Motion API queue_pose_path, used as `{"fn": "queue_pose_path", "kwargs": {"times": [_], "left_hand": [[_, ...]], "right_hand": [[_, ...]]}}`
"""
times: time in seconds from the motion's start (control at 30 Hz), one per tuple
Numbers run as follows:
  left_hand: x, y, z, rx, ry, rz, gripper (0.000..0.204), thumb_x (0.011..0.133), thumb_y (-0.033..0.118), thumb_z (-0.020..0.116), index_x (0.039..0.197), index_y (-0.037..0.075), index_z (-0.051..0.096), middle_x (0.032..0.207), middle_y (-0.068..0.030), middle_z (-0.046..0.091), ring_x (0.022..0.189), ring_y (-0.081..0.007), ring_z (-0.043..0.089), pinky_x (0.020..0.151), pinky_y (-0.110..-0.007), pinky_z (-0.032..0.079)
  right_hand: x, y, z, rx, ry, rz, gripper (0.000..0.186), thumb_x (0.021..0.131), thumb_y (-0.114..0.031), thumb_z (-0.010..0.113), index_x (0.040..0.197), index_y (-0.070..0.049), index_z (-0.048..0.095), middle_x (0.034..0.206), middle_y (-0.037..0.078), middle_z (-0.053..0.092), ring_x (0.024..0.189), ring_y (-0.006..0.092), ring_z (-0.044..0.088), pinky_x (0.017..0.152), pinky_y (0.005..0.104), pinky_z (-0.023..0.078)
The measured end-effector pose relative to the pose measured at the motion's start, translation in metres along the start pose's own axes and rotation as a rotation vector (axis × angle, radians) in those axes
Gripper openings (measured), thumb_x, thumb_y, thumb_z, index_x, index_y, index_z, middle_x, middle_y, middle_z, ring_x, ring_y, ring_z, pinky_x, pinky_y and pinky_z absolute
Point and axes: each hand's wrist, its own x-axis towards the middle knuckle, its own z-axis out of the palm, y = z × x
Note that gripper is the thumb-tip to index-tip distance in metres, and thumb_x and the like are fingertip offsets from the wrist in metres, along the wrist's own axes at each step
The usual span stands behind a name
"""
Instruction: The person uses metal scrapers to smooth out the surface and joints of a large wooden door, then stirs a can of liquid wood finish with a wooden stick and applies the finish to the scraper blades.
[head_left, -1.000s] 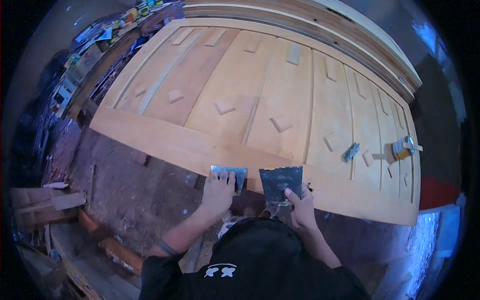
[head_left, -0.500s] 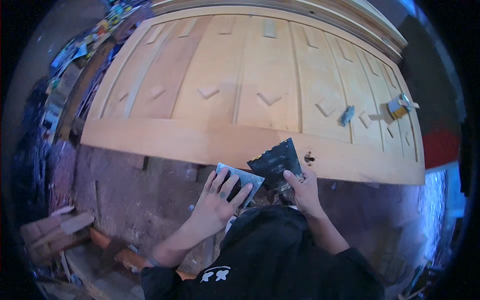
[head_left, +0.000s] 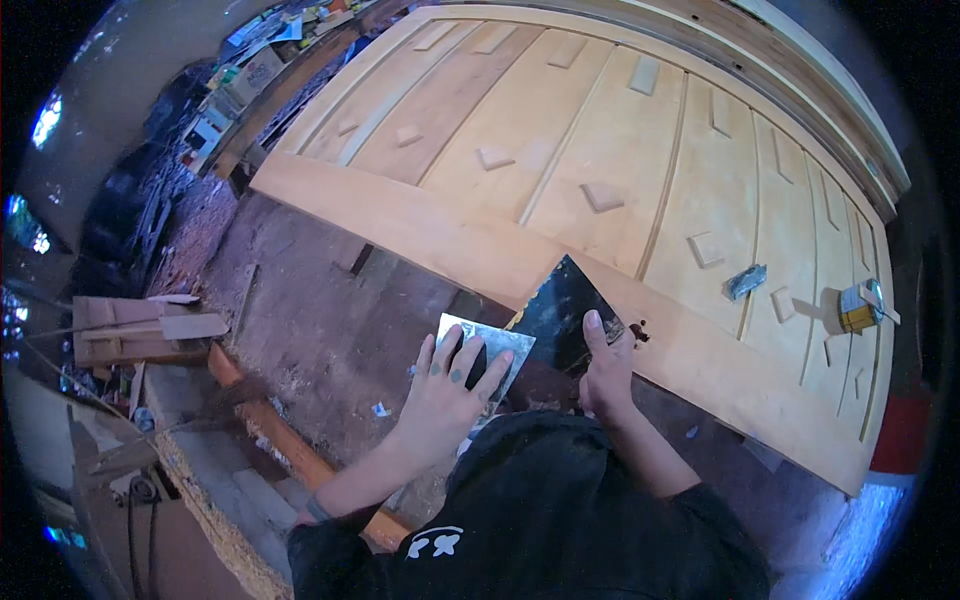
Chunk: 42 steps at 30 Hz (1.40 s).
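My left hand [head_left: 445,383] grips a silvery flat scraper [head_left: 492,341] with a dark middle, its fingers spread over the plate. My right hand [head_left: 606,364] holds a black flat scraper [head_left: 566,312] at its right side, thumb on top. Yellowish filler runs along the black scraper's left edge, which is beside the silvery one; whether they touch I cannot tell. Both are held in front of my body, at the near edge of a pale wooden panelled door [head_left: 430,212] lying flat. A rough lock hole [head_left: 640,332] in the door is just right of my right hand.
On the door's right part rest a crumpled blue packet [head_left: 746,282] and an open tin [head_left: 860,306] with something laid across its top. A cluttered shelf [head_left: 235,90] stands far left. Wood offcuts [head_left: 150,330] and an orange-brown beam [head_left: 290,440] lie at lower left.
My view has turned left, so the door now appears slanted and farther right. Both hands keep their scrapers; the black one has tilted, its corner pointing more upward.
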Motion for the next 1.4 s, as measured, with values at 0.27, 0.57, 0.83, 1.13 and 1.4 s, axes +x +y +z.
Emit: {"fn": "queue_pose_path", "kwargs": {"times": [0.27, 0.57, 0.83, 1.13, 1.4], "left_hand": [[0.006, 0.041, 0.005, -0.016, 0.021, -0.1, 0.056, 0.076, 0.007, 0.056, 0.131, 0.017, 0.047, 0.124, -0.0181, 0.04, 0.121, -0.0419, 0.036, 0.1, -0.058, 0.031], [0.036, 0.033, -0.008, 0.004, 0.062, -0.083, 0.05, 0.074, 0.003, 0.057, 0.124, 0.01, 0.054, 0.117, -0.0197, 0.049, 0.116, -0.0406, 0.043, 0.096, -0.053, 0.038], [-0.007, -0.016, -0.006, -1.251, 0.347, -0.814, 0.028, 0.083, -0.004, 0.055, 0.111, 0.001, 0.059, 0.103, -0.0114, 0.063, 0.089, -0.0241, 0.063, 0.08, -0.034, 0.051], [-0.08, -0.022, 0.043, -2.267, 0.932, -1.178, 0.02, 0.091, 0.019, 0.055, 0.104, 0.005, 0.058, 0.09, -0.0083, 0.066, 0.067, -0.0135, 0.065, 0.048, -0.022, 0.052], [-0.124, 0.002, 0.033, -2.275, 0.674, -1.344, 0.024, 0.09, 0.024, 0.055, 0.096, 0.002, 0.06, 0.072, -0.0033, 0.064, 0.043, -0.0084, 0.053, 0.031, -0.019, 0.033]], "right_hand": [[0.007, 0.001, -0.041, -0.132, -0.098, 0.052, 0.024, 0.09, -0.022, 0.059, 0.098, 0.001, 0.061, 0.085, 0.003, 0.062, 0.076, 0.0098, 0.055, 0.07, 0.0264, 0.046], [-0.009, -0.006, -0.047, -0.138, -0.282, 0.093, 0.025, 0.09, -0.021, 0.058, 0.1, 0.003, 0.061, 0.084, 0.002, 0.062, 0.076, 0.0098, 0.055, 0.069, 0.0268, 0.045], [-0.004, 0.028, -0.056, -0.246, -0.395, 0.156, 0.026, 0.088, -0.023, 0.059, 0.095, 0.001, 0.061, 0.081, 0.001, 0.061, 0.072, 0.008, 0.052, 0.065, 0.0262, 0.043], [-0.015, 0.056, 0.028, -0.332, -0.612, 0.193, 0.022, 0.091, -0.019, 0.057, 0.085, 0.002, 0.06, 0.071, -0.002, 0.058, 0.067, 0.0056, 0.049, 0.06, 0.0241, 0.042], [-0.005, 0.116, 0.091, -0.284, -0.672, 0.1, 0.018, 0.089, -0.016, 0.058, 0.085, 0.002, 0.061, 0.07, 0.001, 0.06, 0.067, 0.0073, 0.052, 0.061, 0.0248, 0.044]]}}
